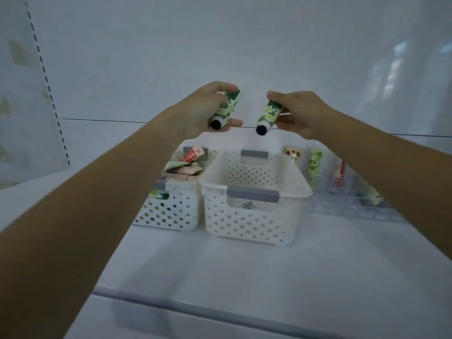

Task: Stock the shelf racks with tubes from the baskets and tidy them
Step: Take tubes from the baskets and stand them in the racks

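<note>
Over a basket [249, 223] by the rack [342, 206], left fingers [225, 85] grip one tube [230, 105], right fingers [277, 94] another tube [270, 113].

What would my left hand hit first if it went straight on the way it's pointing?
Likely the green tube in the right hand: the left hand, holding its own tube, points across a small gap toward it. Depth is unclear; if they're offset, the white back panel comes first.

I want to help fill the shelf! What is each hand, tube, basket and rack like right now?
Left hand: grips the left green tube, raised above the baskets.
Right hand: pinches the right green tube, black cap lowest.
Left basket: heaped with loose tubes.
Right basket: almost empty, something green at the bottom.
Rack: partly filled with standing tubes.
</note>
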